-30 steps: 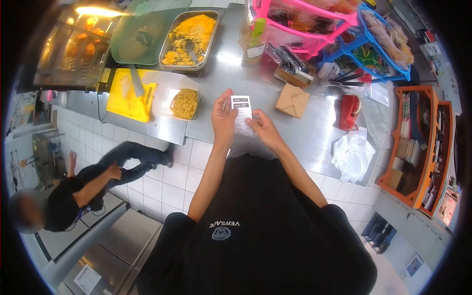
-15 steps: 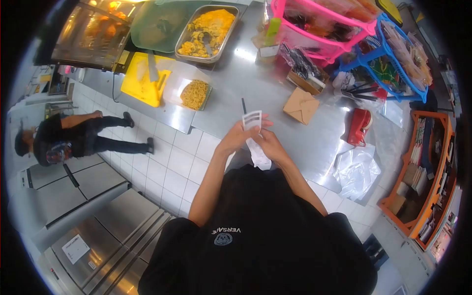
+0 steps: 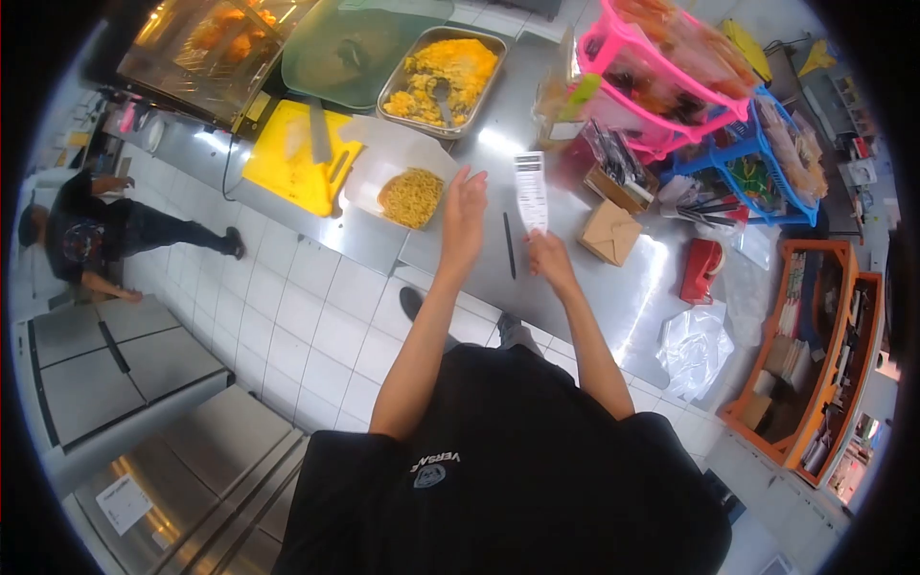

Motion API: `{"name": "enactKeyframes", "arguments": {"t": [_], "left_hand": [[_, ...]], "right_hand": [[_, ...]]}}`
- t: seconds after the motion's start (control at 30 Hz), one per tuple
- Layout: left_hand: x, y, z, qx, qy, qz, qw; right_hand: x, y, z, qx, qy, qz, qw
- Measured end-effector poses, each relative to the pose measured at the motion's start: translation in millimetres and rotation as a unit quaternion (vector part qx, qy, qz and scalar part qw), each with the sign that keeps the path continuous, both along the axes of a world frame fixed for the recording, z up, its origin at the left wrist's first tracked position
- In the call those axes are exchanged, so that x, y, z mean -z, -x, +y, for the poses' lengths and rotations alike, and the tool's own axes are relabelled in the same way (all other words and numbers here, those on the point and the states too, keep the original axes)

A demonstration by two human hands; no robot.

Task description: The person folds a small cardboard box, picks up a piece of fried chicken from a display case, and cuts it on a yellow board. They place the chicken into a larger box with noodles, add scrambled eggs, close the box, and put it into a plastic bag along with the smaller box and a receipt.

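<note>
My right hand [image 3: 549, 259] pinches the lower end of a printed paper receipt [image 3: 530, 192], which points away from me over the steel counter. My left hand [image 3: 464, 218] is raised with its fingers stretched out and holds nothing. Just beyond it lies an open takeaway box [image 3: 370, 177] with cooked rice or noodles [image 3: 412, 198] in it. Between my hands a thin black pen [image 3: 510, 246] rests on the counter. To the right of the receipt sits a closed brown cardboard box [image 3: 609, 233].
A yellow cutting board [image 3: 299, 158] with a knife [image 3: 320, 134] and a metal tray [image 3: 443, 81] of yellow food stand at the back left. Pink [image 3: 661, 96] and blue [image 3: 757, 172] baskets, a red tape dispenser [image 3: 703, 271] and plastic bags [image 3: 697, 350] lie right. Another person [image 3: 91, 230] stands far left.
My left hand has let go of the receipt and moved left and forward. My right hand has moved right with the receipt. The other person has moved further left.
</note>
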State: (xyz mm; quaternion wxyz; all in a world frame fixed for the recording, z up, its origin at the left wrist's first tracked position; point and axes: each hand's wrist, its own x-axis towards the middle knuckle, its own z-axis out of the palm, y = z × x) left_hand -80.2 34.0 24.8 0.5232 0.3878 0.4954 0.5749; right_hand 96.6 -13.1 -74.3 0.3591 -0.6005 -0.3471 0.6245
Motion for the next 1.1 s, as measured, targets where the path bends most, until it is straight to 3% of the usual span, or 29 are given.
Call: {"name": "enactKeyframes", "arguments": {"t": [0.03,0.1,0.13,0.17,0.23,0.27,0.33,0.37,0.4,0.43,0.5,0.53,0.57,0.7,0.77,0.83,0.9,0.97,1.07,1.1], "left_hand": [[-6,18,-6,0.020,0.008,-0.002,1.000],[-15,75,-24,0.065,0.023,-0.002,0.998],[-16,103,-35,0.062,0.022,0.022,0.998],[-17,136,-48,0.058,0.024,0.049,0.997],[10,207,-72,0.053,0.092,0.064,0.992],[14,243,-80,0.028,0.112,0.058,0.992],[13,312,-106,-0.015,0.161,0.050,0.986],[12,348,-121,-0.034,0.193,0.063,0.979],[12,384,-128,-0.049,0.217,0.078,0.972],[10,414,-123,-0.062,0.238,0.092,0.965],[-20,441,-108,-0.077,0.180,0.089,0.977],[-29,454,-103,-0.087,0.153,0.084,0.981],[-22,471,-93,-0.081,0.129,0.112,0.982],[-23,521,-45,-0.075,0.088,0.152,0.982],[-29,539,-18,-0.056,0.083,0.151,0.984],[-25,561,24,-0.065,0.089,0.179,0.978],[-26,586,68,-0.067,0.081,0.171,0.980],[-36,617,113,-0.055,0.048,0.131,0.989],[-35,700,161,0.057,0.112,0.052,0.991],[-43,727,169,0.092,0.122,-0.032,0.988]], "right_hand": [[7,-5,13,0.029,0.003,0.008,1.000],[3,-4,34,0.068,0.039,-0.167,0.983],[32,-20,35,0.002,-0.068,-0.373,0.925],[63,-34,31,-0.065,-0.164,-0.556,0.813],[37,-10,16,-0.012,-0.206,-0.635,0.745],[24,8,17,0.034,-0.147,-0.674,0.723],[-82,111,28,0.085,-0.174,-0.619,0.761],[-112,168,39,0.057,-0.144,-0.510,0.846],[-129,224,55,0.036,-0.114,-0.391,0.913],[-102,276,71,0.030,-0.273,-0.333,0.902],[-104,382,115,-0.096,-0.186,-0.186,0.960],[-70,427,146,-0.084,-0.281,-0.246,0.924],[-62,465,178,-0.044,-0.293,-0.306,0.905],[3,546,288,0.094,-0.174,-0.480,0.855],[35,541,325,0.004,-0.197,-0.442,0.875],[-6,563,305,0.029,-0.360,-0.324,0.875],[-56,602,261,-0.036,-0.371,-0.215,0.903],[-102,656,225,-0.056,-0.457,-0.176,0.870],[-134,726,226,-0.067,-0.508,-0.184,0.839],[-142,751,227,-0.076,-0.517,-0.178,0.834]]}}
